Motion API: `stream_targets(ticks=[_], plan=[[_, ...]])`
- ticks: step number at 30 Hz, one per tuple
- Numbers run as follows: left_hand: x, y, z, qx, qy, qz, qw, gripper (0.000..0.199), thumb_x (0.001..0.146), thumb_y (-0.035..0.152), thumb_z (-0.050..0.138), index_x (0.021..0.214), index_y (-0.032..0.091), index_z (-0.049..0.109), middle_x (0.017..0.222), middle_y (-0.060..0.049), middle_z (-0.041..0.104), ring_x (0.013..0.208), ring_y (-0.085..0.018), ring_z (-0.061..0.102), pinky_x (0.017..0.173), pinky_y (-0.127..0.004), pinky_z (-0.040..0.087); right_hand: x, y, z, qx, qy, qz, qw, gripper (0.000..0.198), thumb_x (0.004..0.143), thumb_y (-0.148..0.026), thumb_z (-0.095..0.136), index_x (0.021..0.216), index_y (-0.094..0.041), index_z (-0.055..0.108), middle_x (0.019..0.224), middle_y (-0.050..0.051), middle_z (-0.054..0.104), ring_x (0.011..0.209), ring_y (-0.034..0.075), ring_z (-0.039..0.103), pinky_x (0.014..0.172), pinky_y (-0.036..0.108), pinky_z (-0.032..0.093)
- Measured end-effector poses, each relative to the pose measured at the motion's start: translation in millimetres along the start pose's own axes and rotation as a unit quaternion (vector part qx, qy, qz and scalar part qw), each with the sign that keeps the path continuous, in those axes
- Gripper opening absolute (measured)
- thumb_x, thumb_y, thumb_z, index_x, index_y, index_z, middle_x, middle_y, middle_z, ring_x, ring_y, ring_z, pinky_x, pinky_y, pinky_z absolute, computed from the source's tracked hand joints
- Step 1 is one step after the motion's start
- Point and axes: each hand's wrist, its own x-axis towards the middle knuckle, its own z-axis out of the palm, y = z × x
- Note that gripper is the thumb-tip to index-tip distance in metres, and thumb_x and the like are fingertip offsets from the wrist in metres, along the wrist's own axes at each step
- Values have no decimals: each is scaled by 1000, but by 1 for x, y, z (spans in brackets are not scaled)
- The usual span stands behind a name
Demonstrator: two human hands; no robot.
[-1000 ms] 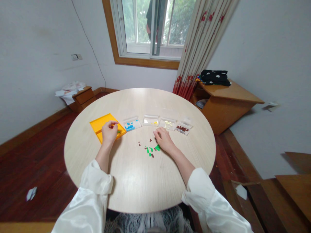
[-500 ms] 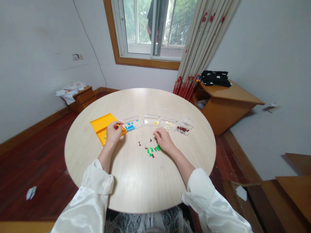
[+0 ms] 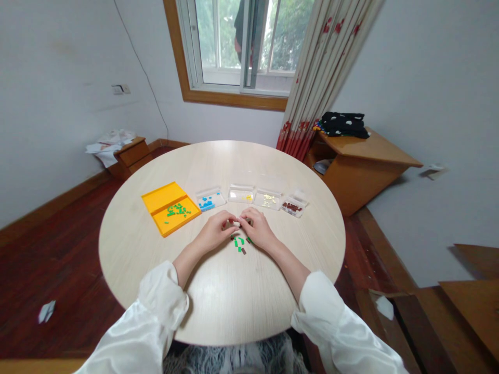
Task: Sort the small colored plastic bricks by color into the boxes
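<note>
Over the middle of the round table, my left hand (image 3: pixel 219 228) and my right hand (image 3: pixel 257 227) meet at the fingertips, with the fingers of both curled in a pinch. What sits between them is too small and too covered to make out. Just below lie small green building bricks (image 3: pixel 236 243) and a dark brown brick (image 3: pixel 244 251), partly hidden by my right hand. To the left, an open yellow case (image 3: pixel 166 195) holds several small green bricks (image 3: pixel 178 209).
Clear trays stand in an arc behind my hands: one with blue bricks (image 3: pixel 206 204), one with yellow pieces (image 3: pixel 248 197), one with pale yellow pieces (image 3: pixel 270 200), one with brown bricks (image 3: pixel 292 206). The round table (image 3: pixel 234 301) has a curved front edge near my lap.
My left hand has moved right, from the yellow case to my right hand, uncovering the green bricks in the case. My right hand has stayed near the loose bricks.
</note>
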Motion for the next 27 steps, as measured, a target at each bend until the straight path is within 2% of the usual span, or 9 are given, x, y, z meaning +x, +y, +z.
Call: stream_targets(ticks=[9,19,24,27], plan=[[0,2,-1,16,25,-12,999,13,79,29,60,74,17,56,70,1,58,63,-11,49,59,-24,39,-1,-2,2,34,-22,-11,999,19,86,-19,54,69,-17,61,81,3,61,83,15,56,79,30,39],[1,6,-2,23,26,-15,999,12,81,28,54,73,18,57,69,0,58,63,-12,48,59,-25,39,-1,-3,1,46,-27,-11,998,19,87,-19,53,72,-18,65,84,4,62,85,15,57,81,31,41],[2,5,-3,25,27,-11,999,10,80,25,53,73,18,57,69,0,58,63,-12,48,59,-24,38,-1,-3,2,36,-39,-6,999,13,84,-18,57,78,-19,68,86,3,62,86,15,57,82,32,40],[3,4,-6,33,40,-7,999,7,77,21,53,73,18,57,69,0,58,63,-12,48,60,-25,39,-2,-3,1,17,-71,-4,997,8,80,-14,62,77,-19,68,85,3,63,86,15,57,83,33,38]])
